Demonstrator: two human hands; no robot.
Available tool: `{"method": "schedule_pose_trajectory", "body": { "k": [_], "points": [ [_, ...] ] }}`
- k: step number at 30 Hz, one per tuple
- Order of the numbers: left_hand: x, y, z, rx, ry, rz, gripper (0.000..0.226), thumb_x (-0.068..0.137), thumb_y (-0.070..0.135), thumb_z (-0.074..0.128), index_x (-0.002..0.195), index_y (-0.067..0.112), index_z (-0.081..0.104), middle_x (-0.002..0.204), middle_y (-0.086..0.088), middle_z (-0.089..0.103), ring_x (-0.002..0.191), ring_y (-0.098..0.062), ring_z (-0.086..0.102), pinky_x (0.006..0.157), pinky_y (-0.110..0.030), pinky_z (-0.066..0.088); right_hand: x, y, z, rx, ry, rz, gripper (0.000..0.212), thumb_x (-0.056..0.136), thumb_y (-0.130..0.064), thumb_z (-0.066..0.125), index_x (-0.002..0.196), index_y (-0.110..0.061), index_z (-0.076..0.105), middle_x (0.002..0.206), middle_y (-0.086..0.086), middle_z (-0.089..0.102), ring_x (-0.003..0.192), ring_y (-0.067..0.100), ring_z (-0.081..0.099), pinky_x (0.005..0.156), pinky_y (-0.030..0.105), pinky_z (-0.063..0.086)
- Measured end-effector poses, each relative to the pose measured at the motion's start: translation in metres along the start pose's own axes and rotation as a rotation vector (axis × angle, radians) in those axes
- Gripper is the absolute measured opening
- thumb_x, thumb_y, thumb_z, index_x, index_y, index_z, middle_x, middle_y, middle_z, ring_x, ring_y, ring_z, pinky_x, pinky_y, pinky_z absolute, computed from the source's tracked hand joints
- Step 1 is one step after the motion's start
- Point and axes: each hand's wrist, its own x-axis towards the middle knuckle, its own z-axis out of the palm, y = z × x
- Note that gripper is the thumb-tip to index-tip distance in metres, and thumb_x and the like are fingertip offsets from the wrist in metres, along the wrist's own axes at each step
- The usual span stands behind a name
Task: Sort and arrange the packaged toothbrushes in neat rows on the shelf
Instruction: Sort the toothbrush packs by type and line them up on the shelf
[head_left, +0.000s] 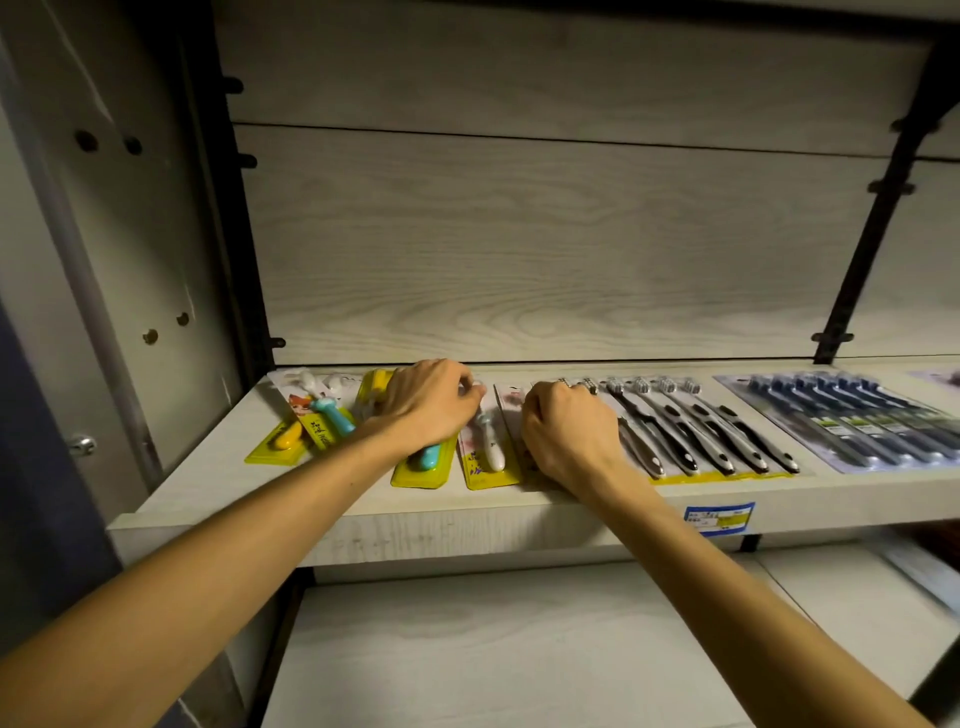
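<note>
Several yellow-carded toothbrush packs (488, 447) lie skewed at the shelf's (363, 525) left end, left hand (436, 405) and right hand (569, 434) resting on them, fingers curled, grip hidden; step: straightening; next, square packs into parallel rows.

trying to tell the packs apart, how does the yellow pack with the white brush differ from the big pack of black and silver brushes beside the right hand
The yellow pack with the white brush holds one short, chunky brush; the black and silver pack holds a row of long, slim ones. The yellow pack is narrow, while the black and silver pack is much wider. The yellow pack lies between the left hand and right hand; the other lies right of both. Both lie flat on the shelf, handles toward the front edge.
</note>
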Motion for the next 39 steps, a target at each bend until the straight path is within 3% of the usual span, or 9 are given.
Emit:
{"method": "schedule_pose_trajectory", "body": {
  "k": [8,14,16,18,22,25,30,34,39],
  "points": [
    [0.001,0.017,0.008,0.006,-0.036,-0.013,0.037,0.097,0.051,0.049,0.111,0.026,0.072,0.114,-0.003,0.072,0.108,-0.031,0.064,0.077,-0.033,0.047,0.000,0.001,0.003,0.026,0.035,-0.046,0.030,0.092,-0.030,0.044,0.099,-0.016,0.069,0.092,0.014,0.073,0.086,0.039,0.064,0.065,0.037,0.043],
    [-0.002,-0.008,-0.027,-0.220,-0.015,-0.117,0.039,0.100,0.052,0.044,0.117,0.027,0.068,0.115,0.000,0.073,0.103,-0.027,0.067,0.088,-0.038,0.053,0.003,-0.001,-0.004,0.110,0.002,-0.112,0.030,0.094,-0.033,0.049,0.113,-0.023,0.070,0.108,0.007,0.073,0.100,0.031,0.065,0.077,0.036,0.050],
    [0.001,-0.035,-0.044,-0.149,-0.011,-0.151,0.037,0.098,0.054,0.048,0.119,0.030,0.067,0.112,0.003,0.073,0.099,-0.023,0.070,0.089,-0.034,0.053,0.006,-0.007,-0.005,0.139,-0.062,-0.172,0.028,0.094,-0.035,0.049,0.109,-0.024,0.070,0.100,0.003,0.075,0.097,0.028,0.066,0.073,0.034,0.050],
    [0.000,-0.062,-0.054,-0.053,0.002,-0.227,0.038,0.095,0.053,0.054,0.122,0.029,0.066,0.126,-0.001,0.068,0.115,-0.027,0.063,0.092,-0.033,0.048,0.009,-0.019,-0.005,0.165,-0.141,-0.213,0.030,0.094,-0.043,0.049,0.106,-0.025,0.070,0.091,0.002,0.074,0.090,0.027,0.067,0.069,0.033,0.049],
    [-0.010,-0.107,-0.051,0.123,-0.069,-0.328,0.056,0.092,0.055,0.056,0.133,0.016,0.056,0.142,-0.010,0.053,0.130,-0.033,0.048,0.100,-0.042,0.042,0.016,-0.045,0.000,0.160,-0.215,-0.259,0.047,0.090,-0.062,0.052,0.117,-0.026,0.068,0.106,0.006,0.072,0.093,0.026,0.066,0.078,0.036,0.053],
    [-0.015,-0.127,-0.043,0.066,-0.102,-0.382,0.052,0.092,0.054,0.056,0.128,0.017,0.059,0.138,-0.011,0.057,0.126,-0.034,0.052,0.095,-0.040,0.046,0.014,-0.048,0.007,0.144,-0.219,-0.291,0.044,0.093,-0.056,0.053,0.119,-0.024,0.066,0.119,0.006,0.068,0.102,0.028,0.064,0.086,0.038,0.052],
    [-0.019,-0.132,-0.037,-0.135,0.084,-0.390,0.022,0.087,0.033,0.067,0.107,0.028,0.073,0.115,0.001,0.072,0.109,-0.027,0.064,0.082,-0.031,0.048,0.012,-0.046,0.011,0.158,-0.264,-0.312,0.037,0.097,-0.054,0.048,0.111,-0.024,0.065,0.116,0.004,0.068,0.097,0.027,0.064,0.084,0.038,0.053],
    [-0.018,-0.122,-0.043,-0.193,0.210,-0.302,0.020,0.087,0.015,0.070,0.104,0.024,0.076,0.107,0.006,0.075,0.105,-0.020,0.066,0.092,-0.035,0.053,0.014,-0.045,0.011,0.260,-0.306,-0.273,0.038,0.097,-0.052,0.052,0.119,-0.024,0.066,0.120,0.004,0.069,0.104,0.027,0.063,0.088,0.039,0.052],
    [-0.015,-0.086,-0.046,-0.332,0.344,-0.120,0.014,0.088,0.022,0.071,0.101,0.025,0.076,0.098,0.009,0.075,0.092,-0.012,0.068,0.082,-0.027,0.054,0.016,-0.043,0.014,0.366,-0.313,-0.181,0.038,0.094,-0.043,0.059,0.125,-0.023,0.065,0.119,0.006,0.070,0.107,0.026,0.064,0.089,0.038,0.053]
  ]
}}
